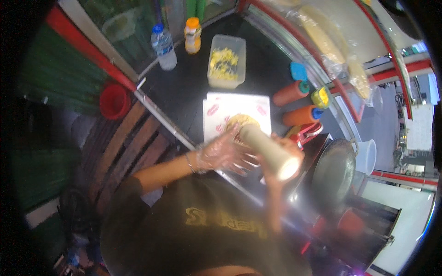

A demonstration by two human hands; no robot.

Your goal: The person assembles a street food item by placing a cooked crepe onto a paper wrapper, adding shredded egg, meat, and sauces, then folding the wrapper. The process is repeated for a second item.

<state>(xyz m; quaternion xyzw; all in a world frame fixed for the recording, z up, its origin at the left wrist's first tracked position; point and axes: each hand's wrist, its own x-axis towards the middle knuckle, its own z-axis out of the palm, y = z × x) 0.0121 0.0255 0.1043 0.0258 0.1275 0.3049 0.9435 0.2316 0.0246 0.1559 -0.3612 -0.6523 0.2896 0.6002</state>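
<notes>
My right hand [290,148] grips a cream-coloured squeeze bottle [269,149], tilted with its far end over a round, yellowish piece of food [244,120]. The bottle covers part of that food, so its kind is unclear. Beneath the food lies white wrapping paper [237,102] with red print. My left hand [221,152], in a clear plastic glove, reaches to the food's near left edge. Its fingers are spread, some of them passing close under the bottle. Whether the fingertips press on the food is hard to see.
Beyond the paper stands a plastic tub [227,83] of yellow pieces. A water bottle [164,48] and an orange-capped bottle [193,37] are far left. Red [291,93] and orange [301,116] sauce bottles lie right, near red-handled tongs [307,134] and a dark wok [335,170].
</notes>
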